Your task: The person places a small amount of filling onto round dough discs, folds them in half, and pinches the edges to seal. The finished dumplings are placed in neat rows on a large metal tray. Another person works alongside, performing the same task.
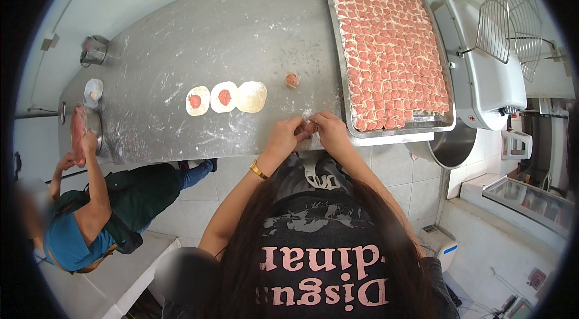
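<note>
At the table's near edge, my left hand (286, 137) and my right hand (331, 131) pinch a small meat-filled dumpling (311, 128) between their fingertips. My fingers hide part of its wrapper. Just beyond them, one formed dumpling (292, 80) with pink filling showing on top sits alone on the metal table. To the left, three round dough wrappers lie in a row. The leftmost wrapper (197, 110) and the middle wrapper (215, 104) each carry a lump of pink meat filling (225, 97). The right wrapper (251, 97) is bare and touches the middle one.
A large metal tray (335, 35) packed with rows of dumplings stands right of my hands. Beyond it are a white machine (482, 72) with a wire guard (502, 17) and a steel bowl (452, 147). At far left, a person (99, 216) reaches into a bowl of pink meat (79, 132).
</note>
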Tool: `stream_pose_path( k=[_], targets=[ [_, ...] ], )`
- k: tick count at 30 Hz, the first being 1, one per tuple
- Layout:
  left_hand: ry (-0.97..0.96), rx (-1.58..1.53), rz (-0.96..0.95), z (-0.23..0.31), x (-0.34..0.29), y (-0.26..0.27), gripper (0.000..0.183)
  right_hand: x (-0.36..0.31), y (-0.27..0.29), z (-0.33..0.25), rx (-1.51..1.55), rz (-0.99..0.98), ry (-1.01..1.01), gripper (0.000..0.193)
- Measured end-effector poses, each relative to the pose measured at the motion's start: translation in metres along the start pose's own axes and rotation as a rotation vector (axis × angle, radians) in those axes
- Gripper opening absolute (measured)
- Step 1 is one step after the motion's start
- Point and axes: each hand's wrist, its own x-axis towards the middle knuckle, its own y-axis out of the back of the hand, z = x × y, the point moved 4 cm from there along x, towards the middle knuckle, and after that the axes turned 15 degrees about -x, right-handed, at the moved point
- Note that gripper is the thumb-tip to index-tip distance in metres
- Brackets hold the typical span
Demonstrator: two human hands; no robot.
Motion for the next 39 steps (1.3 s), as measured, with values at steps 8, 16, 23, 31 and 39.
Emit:
stream_pose_path(
  k=[8, 16, 23, 31, 39],
  targets=[
    [-0.076, 0.021, 0.0, -0.003, 0.0, 0.0, 0.021, 0.002, 0.001, 0.0, -0.127, -0.011, 0.07, 0.028],
    [-0.135, 0.05, 0.015, -0.007, 0.001, 0.001, 0.024, 0.002, 0.004, 0.0, -0.181, -0.056, 0.055, 0.033],
    [-0.15, 0.039, 0.066, -0.02, -0.003, 0.009, 0.027, -0.004, -0.001, -0.011, -0.293, 0.006, 0.208, 0.03],
    [0.025, 0.088, 0.087, 0.003, 0.003, 0.028, 0.022, -0.012, 0.059, 0.015, -0.05, 0.044, -0.022, 0.025],
    [-0.519, 0.167, -0.191, 0.109, 0.058, -0.055, 0.021, -0.077, 0.227, 0.146, -0.072, 0.303, -0.591, 0.037]
  ],
)
